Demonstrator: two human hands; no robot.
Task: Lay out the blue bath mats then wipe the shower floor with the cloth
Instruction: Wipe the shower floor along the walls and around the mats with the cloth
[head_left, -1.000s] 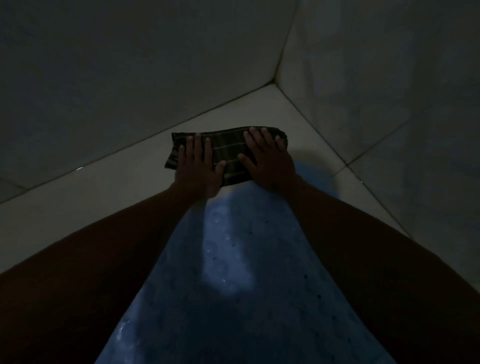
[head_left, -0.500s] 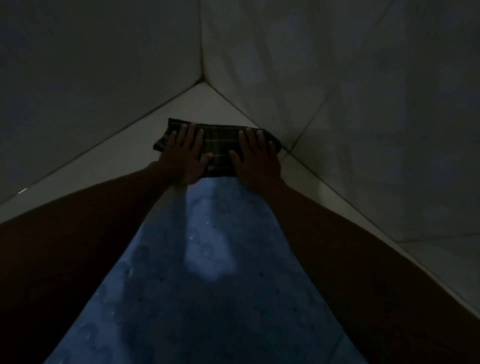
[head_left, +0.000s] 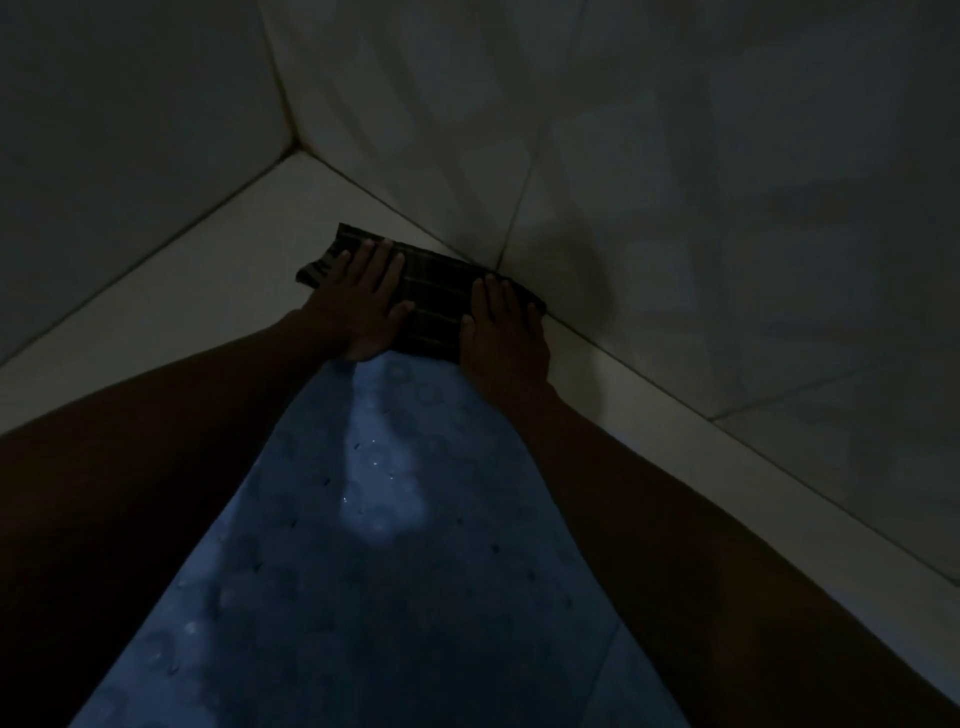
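A dark striped cloth (head_left: 435, 307) lies folded on the pale shower floor (head_left: 208, 291), its far right end against the foot of the right wall. My left hand (head_left: 358, 309) presses flat on the cloth's left part, fingers spread. My right hand (head_left: 503, 340) presses flat on its right end, close to the wall. A blue bath mat (head_left: 389, 571) with a dotted texture lies flat on the floor between my forearms, and its far edge meets the near edge of the cloth. The scene is very dim.
Two tiled walls, the left wall (head_left: 130, 130) and the right wall (head_left: 701, 218), meet in a corner (head_left: 293, 148) just beyond the cloth. A strip of bare floor runs along the right wall beside the mat.
Both hands have slid the cloth to the right across the floor until it reached the right wall. The view has swung so the corner now sits at the left.
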